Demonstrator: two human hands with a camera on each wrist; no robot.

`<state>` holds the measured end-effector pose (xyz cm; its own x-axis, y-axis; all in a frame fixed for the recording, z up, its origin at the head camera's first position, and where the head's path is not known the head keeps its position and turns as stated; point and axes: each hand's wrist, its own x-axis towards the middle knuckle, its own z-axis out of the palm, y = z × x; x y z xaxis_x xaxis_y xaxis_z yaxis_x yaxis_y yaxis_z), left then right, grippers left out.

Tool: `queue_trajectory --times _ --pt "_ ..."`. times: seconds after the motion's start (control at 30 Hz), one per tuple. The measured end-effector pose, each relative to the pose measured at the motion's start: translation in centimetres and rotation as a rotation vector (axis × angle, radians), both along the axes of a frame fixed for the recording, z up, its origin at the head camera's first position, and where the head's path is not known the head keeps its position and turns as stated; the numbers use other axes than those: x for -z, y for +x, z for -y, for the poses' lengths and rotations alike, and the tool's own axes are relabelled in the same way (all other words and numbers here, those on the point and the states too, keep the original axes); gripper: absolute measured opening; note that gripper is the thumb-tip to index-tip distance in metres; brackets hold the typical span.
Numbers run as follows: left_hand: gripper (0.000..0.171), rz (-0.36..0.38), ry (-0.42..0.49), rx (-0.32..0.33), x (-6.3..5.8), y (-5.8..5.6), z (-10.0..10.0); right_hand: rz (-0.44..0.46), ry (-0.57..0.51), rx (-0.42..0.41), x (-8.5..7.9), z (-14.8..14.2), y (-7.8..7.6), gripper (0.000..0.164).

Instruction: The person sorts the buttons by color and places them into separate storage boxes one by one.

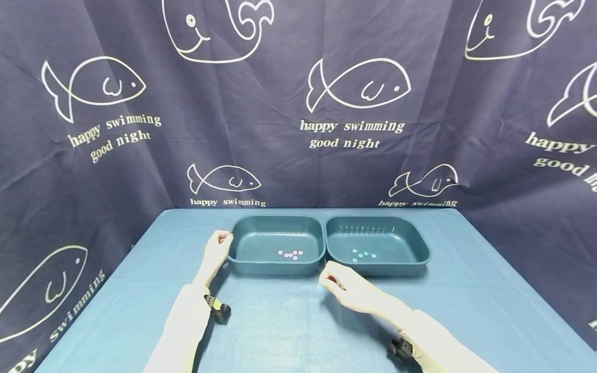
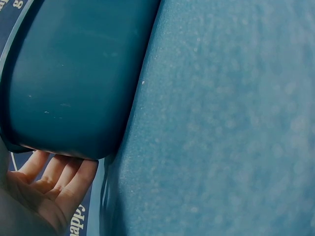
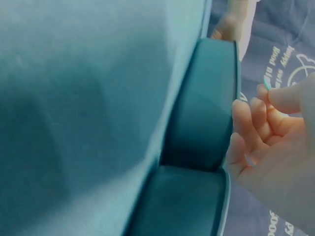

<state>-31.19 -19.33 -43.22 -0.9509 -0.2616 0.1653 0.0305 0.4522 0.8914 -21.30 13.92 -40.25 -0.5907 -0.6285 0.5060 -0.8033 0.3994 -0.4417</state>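
Observation:
Two deep teal trays stand side by side: the left tray [image 1: 275,268] holds several tiny pinkish round pieces [image 1: 290,255], the right tray [image 1: 380,269] several tiny green-blue ones [image 1: 366,254]. At the left tray's outer end, my left hand [image 1: 218,247] holds the rim, its fingers [image 2: 74,182] against the outside wall; the thumb is mostly hidden in the left wrist view. In front of where the trays meet, my right hand [image 1: 350,287] pinches a small, thin green piece [image 3: 267,83] between thumb and index finger. Its other fingers are bent loosely.
A blue cloth covers the table [image 1: 275,321] under the trays. Dark blue curtain fabric [image 1: 280,181] with white fish drawings and lettering hangs behind and at both sides. A small black camera sits on each wrist.

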Motion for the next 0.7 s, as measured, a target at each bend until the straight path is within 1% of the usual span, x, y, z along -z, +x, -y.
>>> queue_trajectory --times 0.33,0.57,0.7 --pt "0.028 0.002 -0.005 -0.01 0.1 0.1 0.0 0.006 -0.011 0.126 -1.3 -1.4 -1.1 0.007" --pt "0.028 0.0 -0.015 -0.014 0.1 0.1 -0.1 0.012 -0.045 0.201 -1.6 -2.7 -2.3 0.009" --pt "0.028 -0.006 -0.02 -0.009 0.1 0.1 -0.1 0.002 -0.063 0.237 -1.7 -3.5 -3.0 0.007"
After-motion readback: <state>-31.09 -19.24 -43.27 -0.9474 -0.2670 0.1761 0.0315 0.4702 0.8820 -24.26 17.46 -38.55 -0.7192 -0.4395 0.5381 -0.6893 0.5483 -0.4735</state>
